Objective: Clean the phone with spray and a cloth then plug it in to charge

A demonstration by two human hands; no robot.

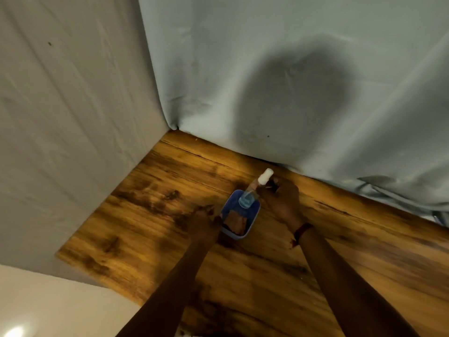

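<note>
A bottle (250, 194) and cloth (234, 223) sit in a tub (252, 218) on the table (150, 190).

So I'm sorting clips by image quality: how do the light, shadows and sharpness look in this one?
Head view: light from behind casts a big round shadow on the pale sheet; a bright glare spot burns at the lower left corner; wide-angle bending slants the wooden table edges; the right hand, spray bottle and blue tub look soft and dim.
</note>
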